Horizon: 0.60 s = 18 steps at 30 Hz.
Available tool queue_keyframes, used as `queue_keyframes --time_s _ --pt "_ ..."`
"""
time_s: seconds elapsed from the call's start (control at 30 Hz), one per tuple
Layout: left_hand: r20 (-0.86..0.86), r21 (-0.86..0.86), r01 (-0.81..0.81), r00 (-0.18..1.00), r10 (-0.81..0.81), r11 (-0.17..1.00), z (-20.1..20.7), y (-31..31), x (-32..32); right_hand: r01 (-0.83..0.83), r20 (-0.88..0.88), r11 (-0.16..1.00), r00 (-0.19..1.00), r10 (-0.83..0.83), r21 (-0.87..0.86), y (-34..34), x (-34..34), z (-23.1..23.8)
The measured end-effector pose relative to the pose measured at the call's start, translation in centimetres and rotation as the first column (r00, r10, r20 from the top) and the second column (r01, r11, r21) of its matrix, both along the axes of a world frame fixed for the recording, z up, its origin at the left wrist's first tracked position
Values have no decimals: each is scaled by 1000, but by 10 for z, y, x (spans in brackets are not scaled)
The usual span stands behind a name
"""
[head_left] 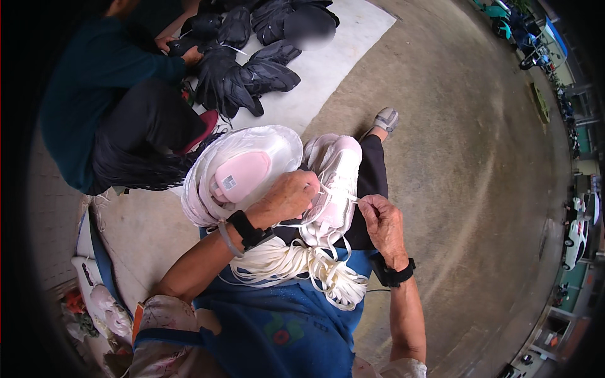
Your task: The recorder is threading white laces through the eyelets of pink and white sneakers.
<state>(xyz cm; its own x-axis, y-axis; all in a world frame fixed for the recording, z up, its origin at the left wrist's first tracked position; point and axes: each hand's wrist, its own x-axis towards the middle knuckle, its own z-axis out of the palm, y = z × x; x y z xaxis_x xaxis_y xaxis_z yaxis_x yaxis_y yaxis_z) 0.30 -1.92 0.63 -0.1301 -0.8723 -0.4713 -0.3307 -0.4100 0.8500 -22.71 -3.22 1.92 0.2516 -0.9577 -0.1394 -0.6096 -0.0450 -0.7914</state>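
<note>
White shoe (342, 173), between the hands, just beyond a bundle of white laces (340, 282); right hand (386, 227) pinching its lace (350, 197); left hand (290, 195) curled alongside, grip hidden; lace best drawn flat, untwisted, evenly taut

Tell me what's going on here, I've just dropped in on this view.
A person is lacing a white-and-pink shoe upper at their lap. The right hand pinches a white lace beside it; the left hand is at the upper's other side, its grip partly hidden. A bundle of loose white laces lies on the blue apron, and more white-and-pink uppers sit to the left. Further off, a co-worker handles black shoe pieces.
</note>
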Motion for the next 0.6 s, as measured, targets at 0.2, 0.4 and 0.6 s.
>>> queue_keyframes --time_s 0.2,0.4,0.6 --pt "164 -295 111 984 -64 949 -21 2 0 -2 21 999 1000 3 -54 -6 4 -9" --pt "340 -537 121 937 83 835 -25 5 -6 8 74 996 997 -1 -87 -4 6 -14" --pt "350 -460 73 931 105 885 -17 3 -16 41 129 988 990 -60 149 -10 3 -18"
